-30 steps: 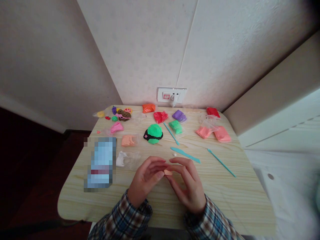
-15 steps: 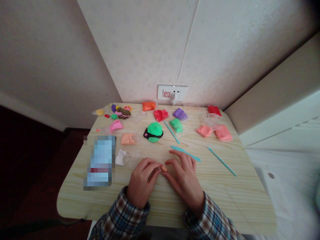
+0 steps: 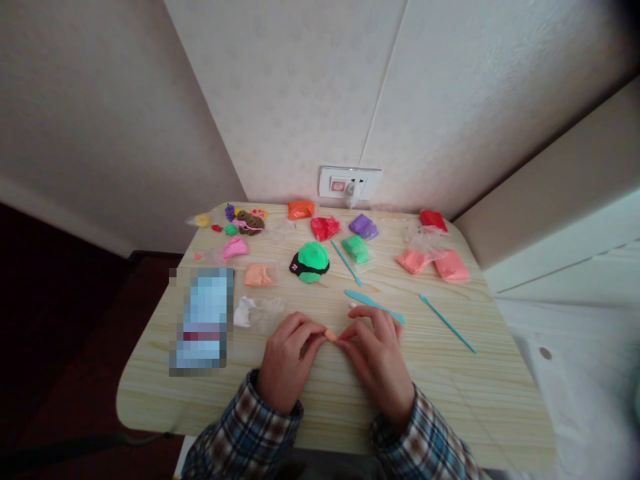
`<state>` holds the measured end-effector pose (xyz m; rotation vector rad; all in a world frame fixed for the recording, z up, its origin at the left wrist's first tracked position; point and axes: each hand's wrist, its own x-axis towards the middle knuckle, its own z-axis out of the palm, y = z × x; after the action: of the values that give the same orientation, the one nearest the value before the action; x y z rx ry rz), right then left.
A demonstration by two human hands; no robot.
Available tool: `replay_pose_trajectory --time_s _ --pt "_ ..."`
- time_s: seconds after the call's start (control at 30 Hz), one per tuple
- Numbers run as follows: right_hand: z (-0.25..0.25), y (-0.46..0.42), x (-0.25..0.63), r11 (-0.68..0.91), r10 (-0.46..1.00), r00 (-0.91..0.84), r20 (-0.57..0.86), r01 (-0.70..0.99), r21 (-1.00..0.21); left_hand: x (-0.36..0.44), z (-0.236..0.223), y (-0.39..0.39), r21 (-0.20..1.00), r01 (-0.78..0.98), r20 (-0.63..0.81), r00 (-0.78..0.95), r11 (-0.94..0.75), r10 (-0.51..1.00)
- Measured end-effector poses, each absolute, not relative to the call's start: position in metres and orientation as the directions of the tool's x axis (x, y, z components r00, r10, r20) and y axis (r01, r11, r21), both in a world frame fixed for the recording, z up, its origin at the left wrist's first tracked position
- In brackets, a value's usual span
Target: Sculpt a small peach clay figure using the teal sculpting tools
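Note:
A small piece of peach-coloured clay [image 3: 331, 335] is held between my two hands, just above the table [image 3: 340, 413]. My left hand [image 3: 290, 357] pinches its left end between thumb and forefinger. My right hand [image 3: 377, 357] has thumb and forefinger closed on its right end, with the other fingers bent over the table. Just beyond my right hand lies a flat teal clay knife [image 3: 367, 302], partly covered by the fingers. A tiny pale bit [image 3: 353, 305] shows by my right fingertips. Farther back sits a green and black clay cap [image 3: 311, 261] with a small pink mark.
Bags of white [image 3: 244, 312], peach [image 3: 259, 274], green [image 3: 356, 249], purple [image 3: 363, 227] and coral clay [image 3: 451, 265] lie around. Thin teal tools [image 3: 447, 323] rest right and centre. A blurred phone-like screen [image 3: 205, 320] is at left, small colourful ornaments [image 3: 250, 223] behind. A wall socket [image 3: 350, 183] is beyond.
My right thumb and forefinger have come together on the right end of the clay piece; they were apart before. The whole view has shifted slightly.

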<state>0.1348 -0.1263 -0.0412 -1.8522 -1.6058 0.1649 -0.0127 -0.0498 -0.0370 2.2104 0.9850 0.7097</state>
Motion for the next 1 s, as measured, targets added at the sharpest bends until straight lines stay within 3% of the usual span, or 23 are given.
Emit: replay_pose_trajectory --time_s 0.67,1.0 --pt "-0.0438 -0.1236 0.1386 -0.048 0.929 0.251 0.271 0.808 -0.587 -0.0143 -0.0376 -0.0490 0.707 0.399 0.305 0.573 -0.584 0.761" --pt "-0.0418 -0.1248 0.1372 -0.059 0.929 0.251 0.271 0.825 -0.562 -0.0140 -0.0370 -0.0488 0.707 0.440 0.235 0.592 -0.554 0.771"
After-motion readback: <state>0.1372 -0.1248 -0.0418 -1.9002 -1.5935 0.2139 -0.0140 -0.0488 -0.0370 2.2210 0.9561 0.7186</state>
